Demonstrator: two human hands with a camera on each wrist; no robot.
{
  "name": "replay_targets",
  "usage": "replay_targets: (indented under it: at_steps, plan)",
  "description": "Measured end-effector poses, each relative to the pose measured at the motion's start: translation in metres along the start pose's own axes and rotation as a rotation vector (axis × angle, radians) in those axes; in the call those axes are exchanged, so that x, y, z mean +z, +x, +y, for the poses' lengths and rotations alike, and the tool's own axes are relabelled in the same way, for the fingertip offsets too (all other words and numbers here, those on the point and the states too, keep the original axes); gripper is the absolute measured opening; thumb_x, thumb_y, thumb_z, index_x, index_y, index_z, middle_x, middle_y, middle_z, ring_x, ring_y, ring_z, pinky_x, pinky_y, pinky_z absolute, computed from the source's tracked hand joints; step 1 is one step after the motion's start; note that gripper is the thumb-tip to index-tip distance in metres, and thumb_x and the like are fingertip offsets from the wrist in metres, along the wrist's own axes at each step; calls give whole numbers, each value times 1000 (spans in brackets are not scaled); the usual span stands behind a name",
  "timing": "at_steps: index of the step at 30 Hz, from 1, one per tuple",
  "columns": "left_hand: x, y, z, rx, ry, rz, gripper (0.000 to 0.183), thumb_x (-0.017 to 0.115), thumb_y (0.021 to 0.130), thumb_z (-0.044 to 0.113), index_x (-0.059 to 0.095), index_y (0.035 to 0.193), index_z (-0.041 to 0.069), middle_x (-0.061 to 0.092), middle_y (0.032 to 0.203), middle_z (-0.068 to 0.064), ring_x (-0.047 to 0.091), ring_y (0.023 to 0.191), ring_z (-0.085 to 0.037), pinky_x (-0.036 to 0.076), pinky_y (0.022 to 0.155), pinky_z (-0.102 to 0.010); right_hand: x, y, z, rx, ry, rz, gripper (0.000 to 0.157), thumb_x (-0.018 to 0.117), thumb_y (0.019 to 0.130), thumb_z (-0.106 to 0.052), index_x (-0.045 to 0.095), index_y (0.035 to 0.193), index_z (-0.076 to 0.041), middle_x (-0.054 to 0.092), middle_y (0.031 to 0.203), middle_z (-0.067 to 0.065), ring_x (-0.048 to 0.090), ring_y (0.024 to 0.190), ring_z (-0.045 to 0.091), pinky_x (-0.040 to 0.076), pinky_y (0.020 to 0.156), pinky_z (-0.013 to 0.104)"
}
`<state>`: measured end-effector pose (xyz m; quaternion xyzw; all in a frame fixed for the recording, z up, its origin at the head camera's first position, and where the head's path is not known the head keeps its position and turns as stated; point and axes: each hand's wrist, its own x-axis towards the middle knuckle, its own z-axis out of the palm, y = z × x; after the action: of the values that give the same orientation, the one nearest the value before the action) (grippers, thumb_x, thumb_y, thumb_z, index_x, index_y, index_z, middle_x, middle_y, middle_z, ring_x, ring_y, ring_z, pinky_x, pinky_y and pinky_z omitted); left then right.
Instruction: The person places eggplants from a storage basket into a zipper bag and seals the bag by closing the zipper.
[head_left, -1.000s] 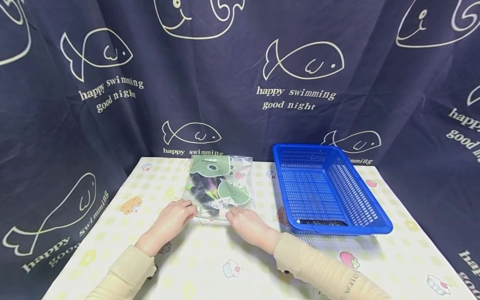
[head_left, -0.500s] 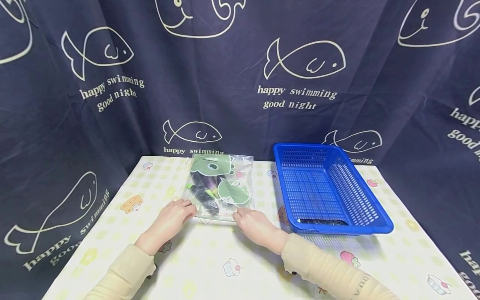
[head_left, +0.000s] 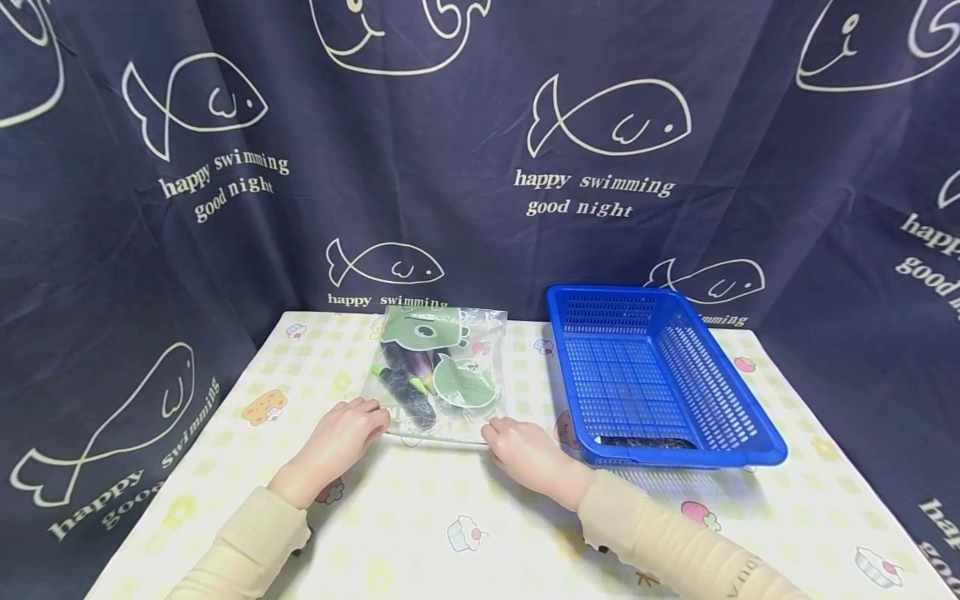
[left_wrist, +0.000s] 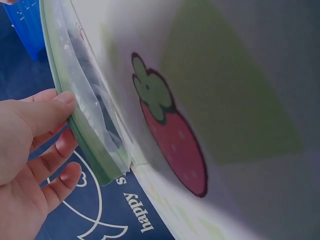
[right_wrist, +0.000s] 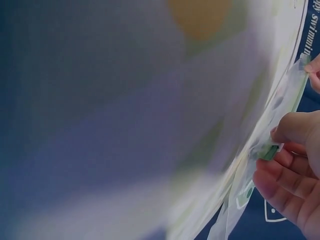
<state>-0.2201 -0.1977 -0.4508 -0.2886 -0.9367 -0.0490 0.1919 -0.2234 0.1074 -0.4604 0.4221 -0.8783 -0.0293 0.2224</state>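
Observation:
A clear zip bag (head_left: pixel 442 423) with green cartoon prints lies on the table, its zip edge toward me. Dark purple eggplants (head_left: pixel 408 392) with green ends show through the plastic. My left hand (head_left: pixel 347 432) pinches the zip edge near its left corner; in the left wrist view the thumb presses on the green zip strip (left_wrist: pixel 92 150). At the right end of that same edge is my right hand (head_left: pixel 525 450), thumb and fingers pinching the strip. The right wrist view shows a short green piece (right_wrist: pixel 270 151) right at those fingertips.
A blue perforated basket (head_left: pixel 615 383) stands to the right, with a dark, plastic-wrapped item (head_left: pixel 645 442) inside along its near wall. A patterned cloth covers the table (head_left: pixel 405 525). Behind hangs a navy curtain (head_left: pixel 480 167) with fish drawings.
My right hand has slid rightward along the bag's near edge, from about its middle to its right corner. The left hand has stayed at the left corner; the bag has barely shifted.

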Motion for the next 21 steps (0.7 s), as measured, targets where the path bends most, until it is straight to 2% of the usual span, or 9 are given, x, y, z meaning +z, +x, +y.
replay_targets:
  at_steps: [11,15,21]
  plan:
    - [-1,-2,1,-5,5,8,25,74,76,15,51,70,21,47,71,11,44,67,-12,37,57,-26,-2,-7,2,8,22,-4,15,71,77,-14,57,83,-10,56,73,-2,56,63,13,49,50,26]
    - [-1,-4,2,-6,-2,-9,27,75,75,12,50,69,21,49,71,12,45,68,-11,37,57,-25,-6,-9,2,20,46,0,17,73,77,-15,58,83,-11,57,75,-2,57,64,13,49,51,27]
    - [-8,-1,9,1,-76,-15,26,81,70,11,57,74,22,54,78,11,53,74,-12,46,63,-29,-22,-11,5,65,113,19,22,76,77,-23,60,87,-12,56,77,-4,56,68,11,51,57,25]
